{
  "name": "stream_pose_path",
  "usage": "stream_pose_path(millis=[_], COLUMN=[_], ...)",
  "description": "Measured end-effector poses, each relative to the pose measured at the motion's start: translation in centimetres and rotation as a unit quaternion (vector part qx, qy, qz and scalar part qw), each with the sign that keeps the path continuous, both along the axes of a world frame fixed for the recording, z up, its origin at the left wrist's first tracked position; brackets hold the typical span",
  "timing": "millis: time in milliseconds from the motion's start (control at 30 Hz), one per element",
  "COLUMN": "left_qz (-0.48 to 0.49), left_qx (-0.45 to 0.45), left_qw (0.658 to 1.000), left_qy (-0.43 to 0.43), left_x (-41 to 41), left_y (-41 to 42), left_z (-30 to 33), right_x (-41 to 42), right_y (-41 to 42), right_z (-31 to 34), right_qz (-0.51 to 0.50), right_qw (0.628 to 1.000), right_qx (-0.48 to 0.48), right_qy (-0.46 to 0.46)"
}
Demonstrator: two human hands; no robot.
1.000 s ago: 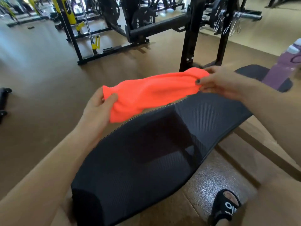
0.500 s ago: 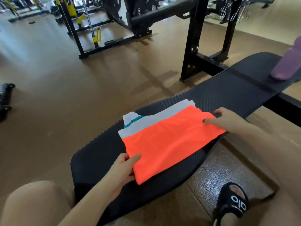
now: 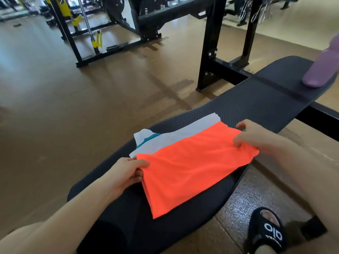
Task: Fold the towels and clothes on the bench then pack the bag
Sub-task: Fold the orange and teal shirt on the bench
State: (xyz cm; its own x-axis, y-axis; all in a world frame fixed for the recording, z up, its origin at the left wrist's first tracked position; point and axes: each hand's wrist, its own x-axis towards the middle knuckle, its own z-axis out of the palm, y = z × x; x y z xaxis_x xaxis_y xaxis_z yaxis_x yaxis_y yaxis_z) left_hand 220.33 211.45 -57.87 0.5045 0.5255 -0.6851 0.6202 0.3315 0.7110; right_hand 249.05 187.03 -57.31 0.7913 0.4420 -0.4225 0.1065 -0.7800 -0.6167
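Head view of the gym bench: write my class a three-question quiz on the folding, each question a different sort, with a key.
1. True or false: the orange cloth lies partly over a white garment.
2. Which hand pinches the cloth's far right edge? A) left hand B) right hand
3. Fill in: the purple object rests on the ____ end of the bench.

Key: 1 true; 2 B; 3 far.

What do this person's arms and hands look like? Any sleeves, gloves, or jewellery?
Both forearms are bare, with no sleeves reaching into view. The left hand and the right hand wear no gloves, and no rings, watch or bracelets show. Nail detail is too blurred to tell. The only clothing in view is a black slide sandal with white lettering.
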Motion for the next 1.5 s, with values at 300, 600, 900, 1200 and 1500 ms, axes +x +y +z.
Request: stream_pose_path(millis=[300,600,900,1200,1500], left_qz=[-0.05,-0.166,-0.231,-0.212,-0.263], left_qx=[0.202,0.307,0.305,0.368,0.313], left_qw=[0.975,0.934,0.914,0.905,0.905], left_qy=[0.071,0.072,0.133,-0.037,-0.118], left_x=[2.8,3.9,4.7,3.7,2.8], left_y=[4.1,5.9,6.8,6.2,5.4], left_z=[0.3,0.0,0.5,1.9,3.3], right_x=[1.0,1.4,-1.6,-10.6,-11.4], right_y=[1.0,1.9,6.0,15.1,16.3], right_z=[-0.5,-0.4,-0.6,-1.7,-2.8], right_qz=[-0.03,0.011,0.169,0.387,0.402], right_qw=[0.998,0.999,0.939,0.877,0.86], right_qx=[-0.01,-0.027,0.01,0.195,0.191], right_qy=[0.053,0.028,-0.299,-0.209,-0.251])
